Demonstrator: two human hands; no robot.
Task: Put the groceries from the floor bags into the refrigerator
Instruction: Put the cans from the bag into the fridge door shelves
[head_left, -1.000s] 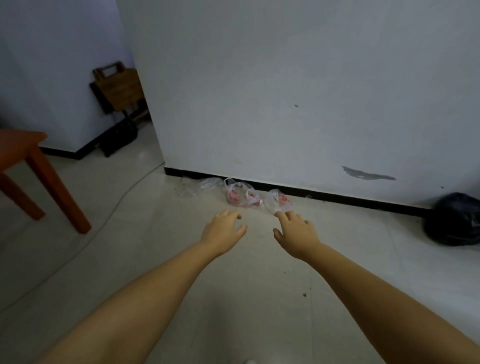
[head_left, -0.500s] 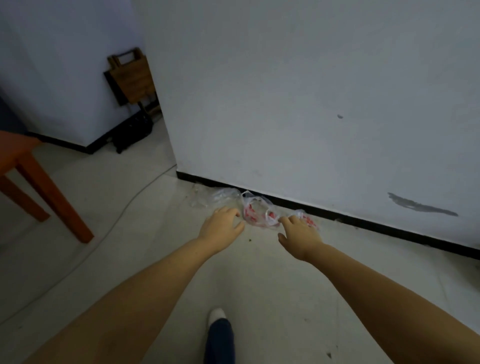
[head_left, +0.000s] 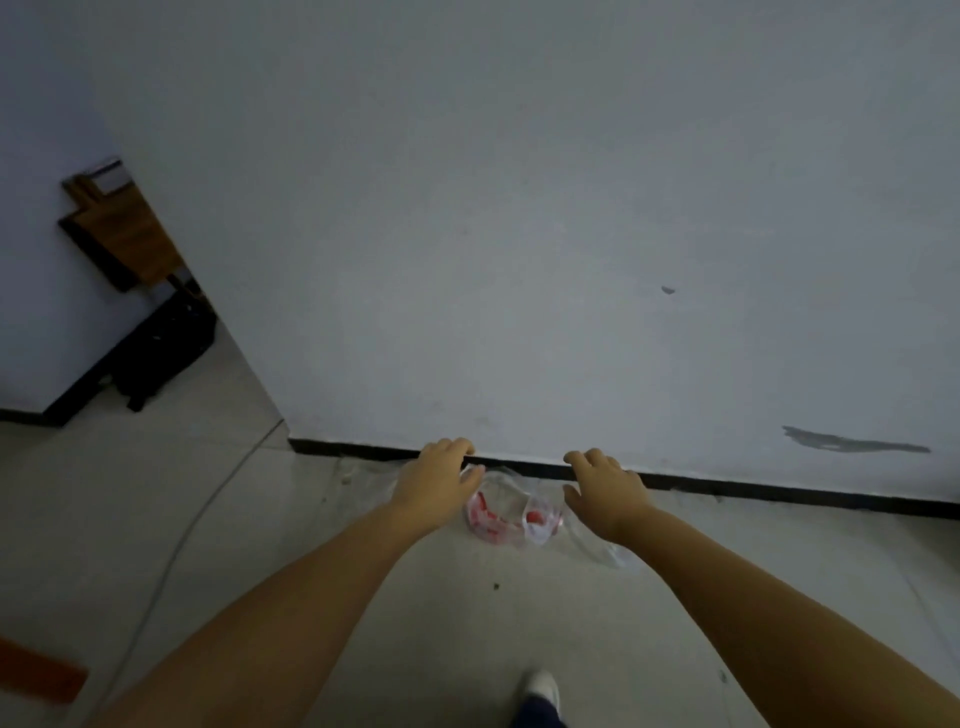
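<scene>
The bags (head_left: 511, 512) lie on the floor (head_left: 270, 519) against the foot of the wall (head_left: 519, 234), between the left hand (head_left: 435, 480) and the right hand (head_left: 605, 491), both of which reach forward above the floor. A shoe (head_left: 541, 688) stands near the bottom edge, behind the bags (nearer the person). A cable (head_left: 205, 512) runs over the floor left of the left arm. Far left, past the wall's corner, a board (head_left: 122, 234) leans on another wall, with a case (head_left: 161, 351) on the floor below it. A table (head_left: 36, 673) edge shows at the lower left.
</scene>
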